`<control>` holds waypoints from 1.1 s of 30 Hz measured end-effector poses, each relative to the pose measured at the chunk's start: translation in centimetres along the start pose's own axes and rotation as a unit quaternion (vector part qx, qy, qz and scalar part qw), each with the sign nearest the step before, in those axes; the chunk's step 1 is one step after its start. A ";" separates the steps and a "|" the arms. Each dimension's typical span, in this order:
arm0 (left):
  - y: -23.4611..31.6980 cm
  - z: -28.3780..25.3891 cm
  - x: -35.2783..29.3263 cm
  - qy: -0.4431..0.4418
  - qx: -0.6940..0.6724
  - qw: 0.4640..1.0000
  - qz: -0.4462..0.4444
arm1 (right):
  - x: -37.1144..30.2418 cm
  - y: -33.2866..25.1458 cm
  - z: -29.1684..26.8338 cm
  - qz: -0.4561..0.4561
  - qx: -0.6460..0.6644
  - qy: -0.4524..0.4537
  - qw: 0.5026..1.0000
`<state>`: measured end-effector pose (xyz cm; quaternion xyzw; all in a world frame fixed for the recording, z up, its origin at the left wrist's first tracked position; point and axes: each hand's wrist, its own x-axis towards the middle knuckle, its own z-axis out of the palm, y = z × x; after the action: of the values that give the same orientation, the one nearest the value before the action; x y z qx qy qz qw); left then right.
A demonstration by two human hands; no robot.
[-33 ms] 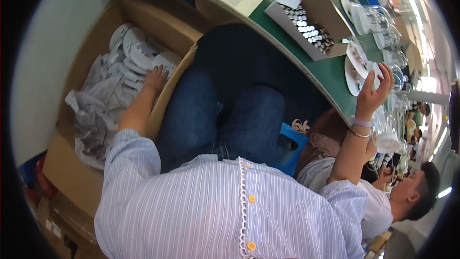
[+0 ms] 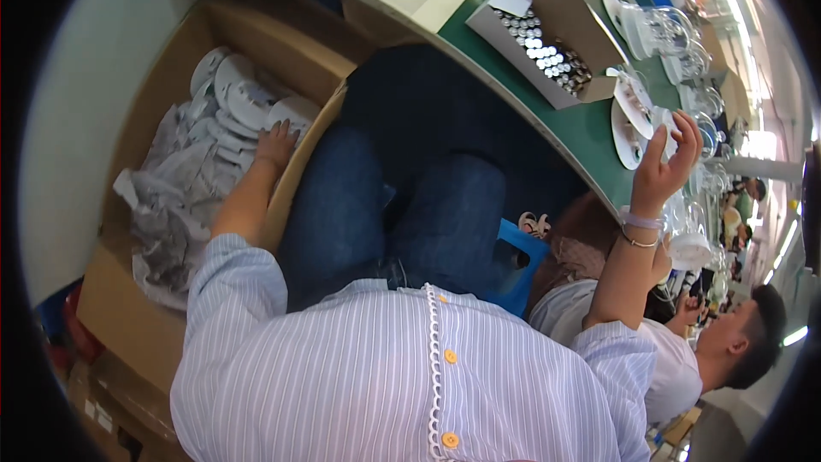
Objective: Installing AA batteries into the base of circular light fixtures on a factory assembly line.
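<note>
Your left hand (image 2: 275, 145) lies spread, fingers on the white discs (image 2: 244, 103) in the cardboard box (image 2: 318, 127); grip can't be told. Your right hand (image 2: 670, 158) is half-curled at a white part (image 2: 664, 121) over the surface (image 2: 564, 133); can't tell if pinched. Loose stacking could let discs slide or scratch; crumpled paper (image 2: 175, 231) might snag. A stray right-hand knock could topple clear domes (image 2: 671, 32) nearby.
</note>
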<state>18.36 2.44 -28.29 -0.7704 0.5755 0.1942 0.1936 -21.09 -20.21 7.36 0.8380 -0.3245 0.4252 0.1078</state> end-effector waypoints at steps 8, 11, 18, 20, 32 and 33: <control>-0.4 -0.1 2.0 0.031 -0.023 0.997 0.071 | 2.7 -5.2 4.9 0.039 0.087 -0.274 0.957; -0.7 -0.8 2.1 0.008 0.006 0.994 0.104 | 2.6 -3.4 8.8 0.059 0.069 -0.277 0.957; -2.1 0.8 0.8 0.230 -0.025 0.964 0.133 | 2.4 -3.6 12.1 0.172 0.120 -0.286 0.935; -2.1 -0.9 0.4 0.260 -0.057 0.955 0.131 | 2.5 -3.6 12.1 0.224 0.168 -0.275 0.920; -4.7 -13.6 -9.2 0.476 -0.658 0.581 -0.060 | 2.4 -4.6 11.2 0.269 0.468 0.051 0.840; -4.0 -14.4 -10.1 0.479 -0.657 0.578 -0.065 | 2.6 -5.5 10.6 0.299 0.512 0.055 0.804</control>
<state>20.67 4.17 -10.49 -0.7033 0.2481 0.1088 -0.6573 -9.64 -22.00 3.42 0.6080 -0.2881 0.5861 -0.4515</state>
